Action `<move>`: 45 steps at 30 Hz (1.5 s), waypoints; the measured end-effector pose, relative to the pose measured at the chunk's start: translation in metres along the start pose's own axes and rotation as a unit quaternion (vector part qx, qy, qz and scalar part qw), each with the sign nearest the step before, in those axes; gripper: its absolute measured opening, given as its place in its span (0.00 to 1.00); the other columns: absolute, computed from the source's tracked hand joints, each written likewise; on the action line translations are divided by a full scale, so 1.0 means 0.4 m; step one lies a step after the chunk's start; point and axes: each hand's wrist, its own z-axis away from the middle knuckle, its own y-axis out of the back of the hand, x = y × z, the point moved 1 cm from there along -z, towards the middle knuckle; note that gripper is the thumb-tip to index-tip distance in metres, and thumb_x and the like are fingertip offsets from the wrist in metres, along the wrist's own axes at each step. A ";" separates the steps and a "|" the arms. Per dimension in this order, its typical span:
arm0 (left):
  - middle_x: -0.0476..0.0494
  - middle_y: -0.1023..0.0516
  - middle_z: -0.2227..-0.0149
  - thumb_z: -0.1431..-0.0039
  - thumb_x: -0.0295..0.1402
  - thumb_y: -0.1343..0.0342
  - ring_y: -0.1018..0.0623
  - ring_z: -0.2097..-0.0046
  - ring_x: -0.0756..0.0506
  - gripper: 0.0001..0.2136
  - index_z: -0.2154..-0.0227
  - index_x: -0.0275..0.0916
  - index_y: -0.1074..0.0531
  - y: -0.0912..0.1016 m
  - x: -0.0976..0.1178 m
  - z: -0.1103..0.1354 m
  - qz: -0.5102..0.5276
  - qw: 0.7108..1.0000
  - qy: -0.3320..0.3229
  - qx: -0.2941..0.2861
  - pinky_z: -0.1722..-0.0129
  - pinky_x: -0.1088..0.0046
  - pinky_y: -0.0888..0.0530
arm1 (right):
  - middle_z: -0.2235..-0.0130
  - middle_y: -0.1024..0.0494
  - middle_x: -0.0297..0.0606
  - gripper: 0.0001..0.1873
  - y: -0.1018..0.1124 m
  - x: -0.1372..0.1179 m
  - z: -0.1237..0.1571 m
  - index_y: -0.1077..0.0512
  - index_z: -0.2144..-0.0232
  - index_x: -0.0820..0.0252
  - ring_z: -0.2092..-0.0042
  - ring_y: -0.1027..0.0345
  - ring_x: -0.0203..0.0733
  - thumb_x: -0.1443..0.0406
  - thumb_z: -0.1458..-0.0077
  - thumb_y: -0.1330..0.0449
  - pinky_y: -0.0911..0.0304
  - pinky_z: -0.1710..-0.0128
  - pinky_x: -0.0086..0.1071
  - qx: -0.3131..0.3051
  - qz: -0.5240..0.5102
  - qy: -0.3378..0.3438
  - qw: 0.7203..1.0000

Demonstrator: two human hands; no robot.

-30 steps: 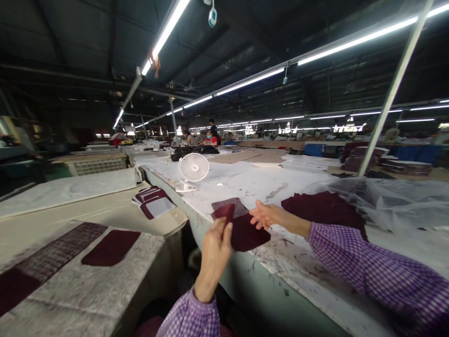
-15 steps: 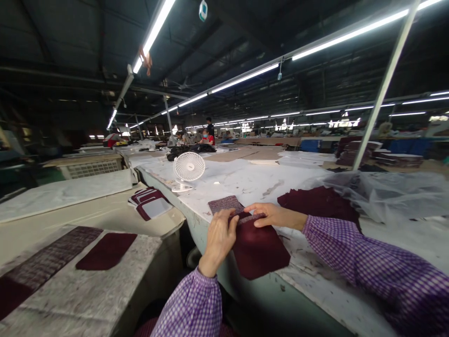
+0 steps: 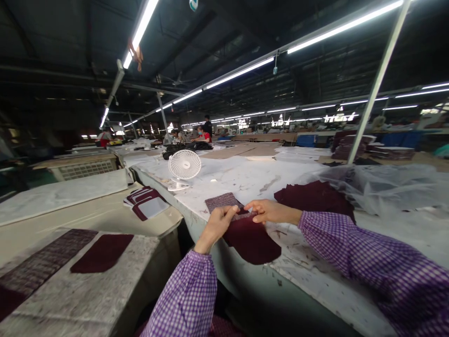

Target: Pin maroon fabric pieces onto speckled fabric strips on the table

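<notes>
A maroon fabric piece (image 3: 253, 242) hangs partly over the front edge of the white-covered table, with a speckled strip along its top. My left hand (image 3: 218, 225) pinches the left end of that top edge between thumb and fingers. The right end is gripped by my right hand (image 3: 272, 212), its index finger reaching left across the strip. Just beyond my fingers lies a speckled maroon piece (image 3: 222, 201), flat on the table and partly covered. To the right of my right hand rests a maroon fabric stack (image 3: 315, 198).
A white fan (image 3: 184, 165) stands at the table's left edge. Clear plastic sheeting (image 3: 389, 187) lies at right, by a slanted pole (image 3: 379, 84). The lower left surface carries a maroon piece (image 3: 102, 253), a speckled strip (image 3: 52, 257) and bordered pieces (image 3: 149, 206). Co-workers are far back.
My left hand has turned and closed into a pinch at the piece's edge. The maroon piece has lifted slightly, and its lower edge now curves. My right hand stays at the strip.
</notes>
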 end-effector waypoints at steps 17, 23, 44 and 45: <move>0.47 0.25 0.64 0.43 0.27 0.49 0.27 0.60 0.47 0.10 0.64 0.43 0.23 -0.108 -0.006 0.004 -0.270 0.957 -0.089 0.049 0.61 0.73 0.31 | 0.65 0.22 0.39 0.12 0.043 0.002 0.013 0.24 0.65 0.61 0.64 0.31 0.41 0.68 0.49 0.46 0.41 0.64 0.30 0.101 0.414 0.082 0.901; 0.46 0.25 0.65 0.43 0.26 0.48 0.27 0.59 0.47 0.10 0.63 0.42 0.23 -0.106 -0.010 0.006 -0.279 0.954 -0.099 0.049 0.61 0.73 0.31 | 0.66 0.23 0.38 0.12 0.023 -0.012 0.014 0.25 0.66 0.62 0.67 0.33 0.39 0.70 0.50 0.47 0.43 0.67 0.28 0.087 0.442 0.088 0.888; 0.46 0.28 0.69 0.42 0.23 0.53 0.29 0.64 0.48 0.15 0.65 0.41 0.21 -0.093 -0.032 -0.005 -0.243 0.960 -0.133 0.028 0.62 0.74 0.32 | 0.68 0.29 0.36 0.11 -0.002 0.016 0.013 0.30 0.69 0.61 0.67 0.38 0.36 0.67 0.39 0.51 0.47 0.69 0.30 0.074 0.627 0.184 0.754; 0.46 0.28 0.69 0.42 0.23 0.54 0.30 0.64 0.48 0.15 0.64 0.42 0.22 -0.094 -0.033 -0.005 -0.252 0.957 -0.138 0.025 0.62 0.73 0.32 | 0.68 0.30 0.36 0.11 -0.003 0.016 0.011 0.30 0.69 0.61 0.67 0.38 0.36 0.68 0.39 0.51 0.47 0.69 0.30 0.068 0.638 0.186 0.745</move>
